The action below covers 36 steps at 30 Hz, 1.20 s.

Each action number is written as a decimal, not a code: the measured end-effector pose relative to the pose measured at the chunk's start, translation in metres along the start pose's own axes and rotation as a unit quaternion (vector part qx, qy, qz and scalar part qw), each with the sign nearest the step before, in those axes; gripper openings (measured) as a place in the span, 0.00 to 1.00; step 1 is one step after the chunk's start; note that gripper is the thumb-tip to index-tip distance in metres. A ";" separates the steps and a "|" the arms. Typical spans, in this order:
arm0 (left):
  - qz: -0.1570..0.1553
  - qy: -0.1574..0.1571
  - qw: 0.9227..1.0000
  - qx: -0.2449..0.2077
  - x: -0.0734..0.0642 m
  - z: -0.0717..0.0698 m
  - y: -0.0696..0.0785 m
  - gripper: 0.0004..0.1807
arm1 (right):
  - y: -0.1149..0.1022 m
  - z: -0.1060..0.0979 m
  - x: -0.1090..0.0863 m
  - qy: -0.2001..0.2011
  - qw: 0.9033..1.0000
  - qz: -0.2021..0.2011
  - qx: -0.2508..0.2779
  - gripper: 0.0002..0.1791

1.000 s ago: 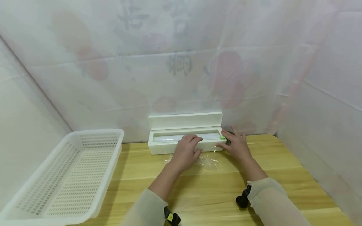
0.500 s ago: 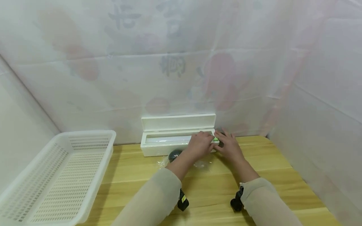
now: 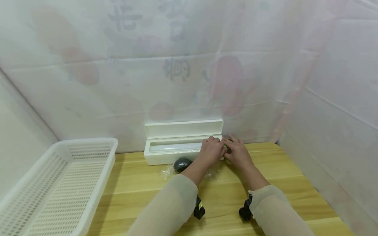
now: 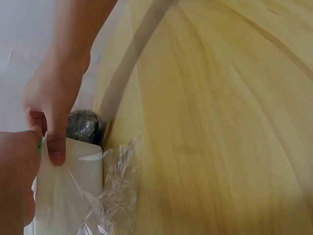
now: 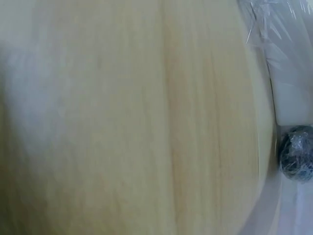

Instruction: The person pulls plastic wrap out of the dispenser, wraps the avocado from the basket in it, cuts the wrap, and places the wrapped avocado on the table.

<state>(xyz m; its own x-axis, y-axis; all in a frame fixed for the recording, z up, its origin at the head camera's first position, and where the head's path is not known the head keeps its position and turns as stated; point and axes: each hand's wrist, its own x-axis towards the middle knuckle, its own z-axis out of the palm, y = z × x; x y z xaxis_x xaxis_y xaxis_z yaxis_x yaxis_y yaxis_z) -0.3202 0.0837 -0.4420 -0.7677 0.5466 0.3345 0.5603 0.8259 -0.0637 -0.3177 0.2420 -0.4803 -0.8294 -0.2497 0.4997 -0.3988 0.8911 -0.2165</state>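
Note:
A white cling film dispenser point(image 3: 165, 158) stands against the back wall with its lid point(image 3: 183, 128) raised and a pale roll point(image 3: 171, 147) inside. My left hand point(image 3: 210, 153) is at its right end, fingers curled at a small green slide cutter point(image 4: 41, 145) that is mostly hidden. Beside it, my right hand point(image 3: 238, 154) grips the dispenser's right corner, its thumb point(image 4: 56, 149) on the front face. Loose clear film point(image 4: 117, 196) hangs down the front. A dark round thing wrapped in film point(image 3: 181, 165) lies in front; another dark wrapped one point(image 5: 298, 152) sits by the right end.
A large white plastic basket point(image 3: 110, 164) with slotted sides stands on the left of the wooden table point(image 3: 133, 190). Printed white cloth point(image 3: 183, 95) hangs close behind the dispenser, and another pale sheet covers the right side.
My left hand has moved right along the dispenser to its end, next to my right hand. The dark wrapped thing in front has come into sight. The head view has shifted slightly.

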 end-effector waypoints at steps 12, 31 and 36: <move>-0.049 0.009 0.998 -0.040 0.004 0.006 -0.008 0.12 | -0.005 0.002 0.002 -0.009 1.000 0.002 0.010 0.34; -0.063 0.021 0.993 -0.093 -0.003 0.006 -0.027 0.09 | -0.010 0.005 0.006 -0.007 0.999 0.004 -0.033 0.38; -0.075 0.025 0.991 -0.103 -0.007 0.006 -0.033 0.09 | -0.007 0.003 0.007 -0.011 1.000 0.005 -0.021 0.39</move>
<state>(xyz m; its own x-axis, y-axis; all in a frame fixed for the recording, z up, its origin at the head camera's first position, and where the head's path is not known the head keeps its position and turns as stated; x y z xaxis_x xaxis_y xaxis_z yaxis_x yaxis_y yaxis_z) -0.3355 0.0535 -0.4475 -0.8335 0.4077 0.3729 0.4968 0.8484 0.1828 -0.3216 0.2333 -0.4780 -0.8421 -0.2488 0.4784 -0.3737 0.9089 -0.1851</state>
